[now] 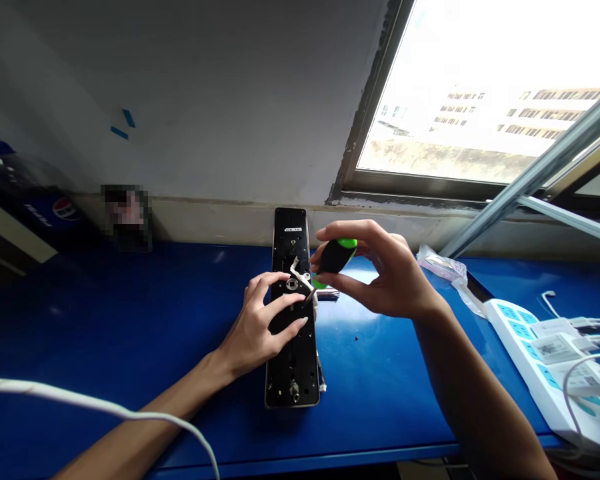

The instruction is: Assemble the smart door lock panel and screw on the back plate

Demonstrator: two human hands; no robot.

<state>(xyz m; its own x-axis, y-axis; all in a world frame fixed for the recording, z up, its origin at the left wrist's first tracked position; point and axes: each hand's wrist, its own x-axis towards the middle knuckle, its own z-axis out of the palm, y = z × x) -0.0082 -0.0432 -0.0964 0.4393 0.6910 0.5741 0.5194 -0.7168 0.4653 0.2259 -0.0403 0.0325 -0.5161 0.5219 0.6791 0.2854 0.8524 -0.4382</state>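
A long black metal plate (291,363) with holes, fittings and a small white label lies lengthwise on the blue table. My left hand (265,313) rests across its middle, fingers spread and fingertips pressing on the surface. In my right hand (380,267) is a screwdriver (336,257) with a black and green handle, pinched between thumb and fingers. The shaft slants down to the plate's right edge, its tip close to my left fingertips. Whether the tip sits in a screw cannot be made out. A white cable (303,277) runs over the plate beside the tip.
A white power strip (515,347) with several plugged-in chargers lies at the right. A clear plastic bag (447,270) lies near the wall. A Pepsi bottle (50,207) stands far left. One white cord (105,403) crosses the lower left. On the blue table (390,393) is a tiny dark piece (357,338).
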